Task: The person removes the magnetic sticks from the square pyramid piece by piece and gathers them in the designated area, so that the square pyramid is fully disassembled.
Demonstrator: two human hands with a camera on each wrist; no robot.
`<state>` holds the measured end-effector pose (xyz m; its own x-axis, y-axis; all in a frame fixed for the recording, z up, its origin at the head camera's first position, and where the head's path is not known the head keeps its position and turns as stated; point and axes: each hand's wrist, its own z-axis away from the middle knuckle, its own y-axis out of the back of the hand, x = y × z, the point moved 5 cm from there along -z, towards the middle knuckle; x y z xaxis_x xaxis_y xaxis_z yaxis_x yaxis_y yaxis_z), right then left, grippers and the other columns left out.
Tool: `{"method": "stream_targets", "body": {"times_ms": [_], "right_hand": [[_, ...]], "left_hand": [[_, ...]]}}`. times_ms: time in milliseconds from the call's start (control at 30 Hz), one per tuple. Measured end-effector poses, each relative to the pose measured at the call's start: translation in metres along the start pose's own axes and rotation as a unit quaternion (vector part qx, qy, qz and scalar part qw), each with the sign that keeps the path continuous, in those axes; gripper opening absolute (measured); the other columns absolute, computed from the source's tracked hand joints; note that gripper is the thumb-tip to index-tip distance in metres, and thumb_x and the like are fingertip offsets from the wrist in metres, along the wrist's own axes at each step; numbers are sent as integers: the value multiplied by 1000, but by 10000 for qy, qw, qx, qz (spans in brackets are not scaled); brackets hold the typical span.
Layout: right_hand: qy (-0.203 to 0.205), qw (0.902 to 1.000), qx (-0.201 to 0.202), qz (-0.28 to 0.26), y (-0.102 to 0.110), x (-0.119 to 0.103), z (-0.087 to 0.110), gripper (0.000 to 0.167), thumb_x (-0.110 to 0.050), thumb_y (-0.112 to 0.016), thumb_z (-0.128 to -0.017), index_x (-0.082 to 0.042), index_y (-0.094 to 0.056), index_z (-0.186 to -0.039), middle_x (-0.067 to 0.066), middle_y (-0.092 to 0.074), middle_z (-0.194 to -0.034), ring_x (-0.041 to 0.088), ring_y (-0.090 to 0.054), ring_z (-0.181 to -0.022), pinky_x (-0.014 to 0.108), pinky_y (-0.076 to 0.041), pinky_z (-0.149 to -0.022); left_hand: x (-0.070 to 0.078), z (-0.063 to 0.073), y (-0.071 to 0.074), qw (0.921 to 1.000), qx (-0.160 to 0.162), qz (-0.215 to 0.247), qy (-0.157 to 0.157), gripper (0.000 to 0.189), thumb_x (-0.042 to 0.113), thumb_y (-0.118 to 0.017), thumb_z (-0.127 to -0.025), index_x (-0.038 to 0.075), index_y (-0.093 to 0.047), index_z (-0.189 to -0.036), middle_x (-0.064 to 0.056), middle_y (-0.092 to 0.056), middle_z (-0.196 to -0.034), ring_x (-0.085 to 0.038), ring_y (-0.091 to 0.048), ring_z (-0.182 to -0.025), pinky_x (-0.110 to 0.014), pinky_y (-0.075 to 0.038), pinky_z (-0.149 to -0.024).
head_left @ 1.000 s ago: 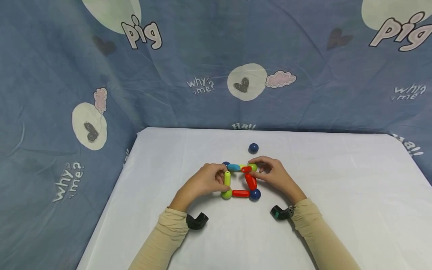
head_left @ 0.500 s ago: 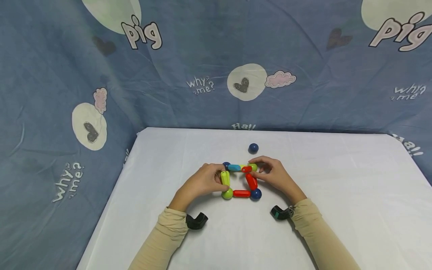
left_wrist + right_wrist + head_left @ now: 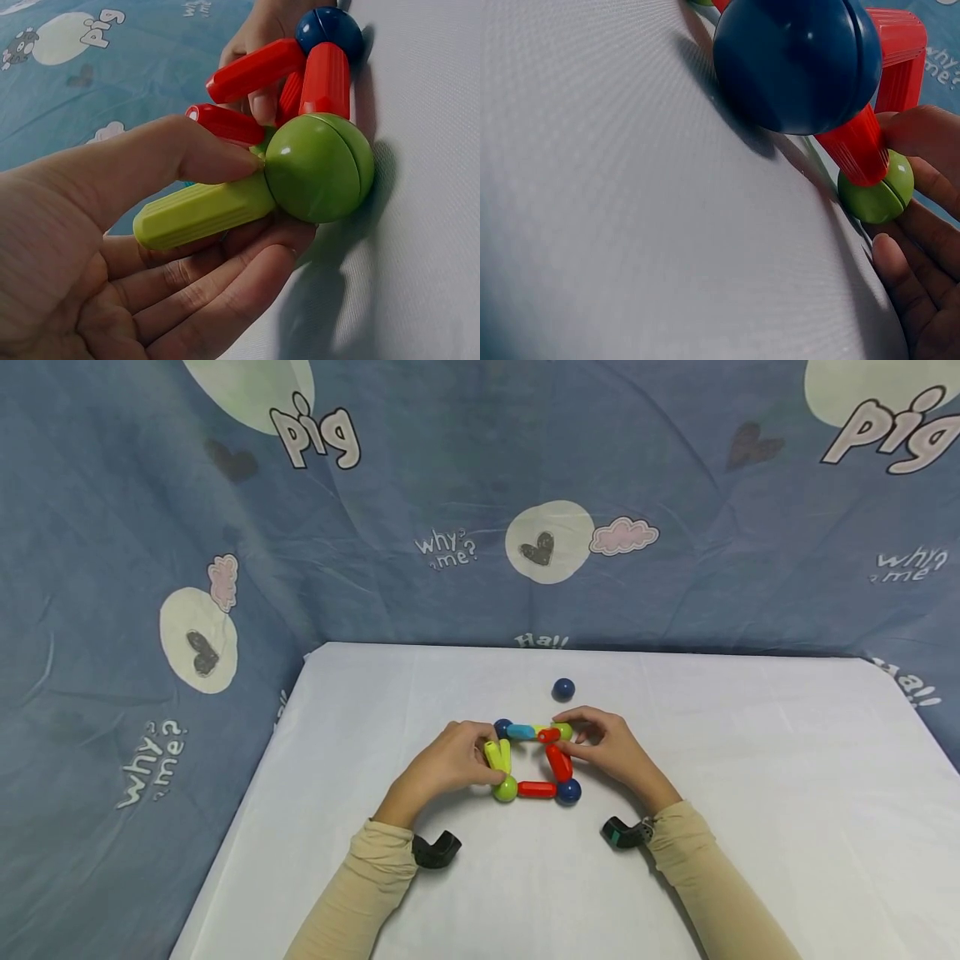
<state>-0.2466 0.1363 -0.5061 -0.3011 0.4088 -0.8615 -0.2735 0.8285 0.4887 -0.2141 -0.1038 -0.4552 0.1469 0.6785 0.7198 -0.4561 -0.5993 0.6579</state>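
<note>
Left hand point(image 3: 447, 762) pinches yellow-green ribbed plastic rod point(image 3: 206, 214) at near-left glossy green ball point(image 3: 320, 169); right hand point(image 3: 609, 750) grips far-right glossy green ball point(image 3: 876, 201). Multicoloured rod-and-ball frame point(image 3: 537, 790) sits between both, on white-covered table point(image 3: 525, 885).

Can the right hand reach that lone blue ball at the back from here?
Probably yes: only white cloth shows between the right hand and lone blue ball, though it's holding a green ball.

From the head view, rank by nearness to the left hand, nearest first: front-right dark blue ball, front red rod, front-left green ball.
1. Green ball: right by the left hand, at the build's front-left corner.
2. Red rod: along the front, running right from that ball.
3. Dark blue ball: at the rod's right end, front-right corner.
</note>
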Motion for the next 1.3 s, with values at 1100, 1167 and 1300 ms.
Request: {"method": "stream_targets", "body": {"times_ms": [1100, 1167, 1300], "right_hand": [[-149, 9999, -39, -22, -4, 1, 1, 38, -5, -79, -88, -2, -70, -125, 17, -72, -120, 18, -59, -85, 18, -49, -77], [-158, 9999, -27, 0, -4, 1, 1, 38, -5, -79, -88, -2, -70, -124, 18, -72, -119, 18, -59, -84, 19, -49, -76], [-154, 9999, -14, 9, -3, -1, 0, 38, -9, -81, -88, -8, -71, -124, 12, -73, -120, 14, -60, -84, 18, -50, -77]], "left_hand": [[-11, 9, 37, 9908, 1337, 210, 57, 32, 28, -84, -87, 16, -75, -116, -1, -72, -94, -13, -66, -77, -30, -54, -67], [-16, 10, 42, 9891, 1467, -44, 86, 33, 28, -82, -89, 16, -74, -119, -1, -73, -99, -14, -66, -81, -30, -54, -70], [-34, 14, 52, 9830, 1701, -696, 50, 28, 23, -82, -89, 13, -77, -115, -2, -74, -101, -15, -64, -85, -33, -53, -76]]}}
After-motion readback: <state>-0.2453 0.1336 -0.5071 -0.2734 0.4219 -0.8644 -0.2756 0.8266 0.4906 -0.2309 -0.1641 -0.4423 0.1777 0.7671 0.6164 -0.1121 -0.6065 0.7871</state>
